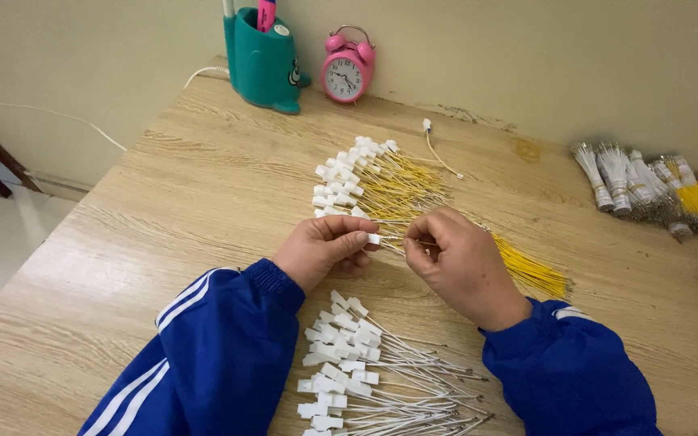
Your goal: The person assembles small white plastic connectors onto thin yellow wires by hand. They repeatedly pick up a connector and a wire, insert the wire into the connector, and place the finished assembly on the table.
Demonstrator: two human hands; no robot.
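1. Left hand: fingers pinched shut on a small white connector, held just above the wooden counter.
2. Right hand: thumb and forefinger closed on the thin wire running from that connector; both hands close together, nearly touching.
3. Just beyond the hands: fanned pile of yellow wires with white connectors, lying on the counter.
4. Near edge, between the blue sleeves: pile of white wires with white connectors.
5. Far right: bundled wires, white and yellow.
6. Against the wall: teal holder, pink alarm clock.
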